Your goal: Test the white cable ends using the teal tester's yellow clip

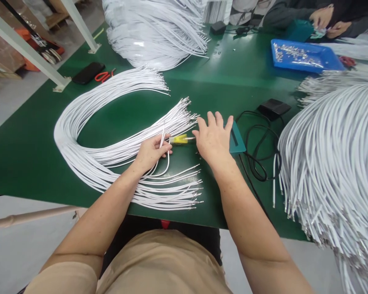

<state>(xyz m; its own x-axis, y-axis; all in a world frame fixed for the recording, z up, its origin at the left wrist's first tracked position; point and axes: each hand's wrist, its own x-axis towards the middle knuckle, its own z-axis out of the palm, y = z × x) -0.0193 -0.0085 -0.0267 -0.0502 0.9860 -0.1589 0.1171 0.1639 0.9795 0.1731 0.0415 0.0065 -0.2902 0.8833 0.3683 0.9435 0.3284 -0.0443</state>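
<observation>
My left hand (153, 152) is closed in a pinch on a white cable (162, 134), whose end sticks up above the fingers; another white strand loops down below them. Right at these fingertips is a small tool with a yellow handle (180, 139) and a thin metal shaft, perhaps a screwdriver; I cannot tell whether the hand grips it. The shaft points toward my right hand (214, 136), which is palm down with its fingers spread. Beside and partly under that hand is a teal slotted plate (241, 143). A curved bundle of white cables (64, 134) with metal-tipped ends lies around my left hand.
Large white cable piles stand at the back (153, 32) and right (334, 147). A black box (274, 108) with a coiled black cord (257, 163) lies right. Red-handled scissors (102, 76) and a black case (88, 72) lie left. A co-worker's hands (323, 18) are behind a blue tray (306, 57).
</observation>
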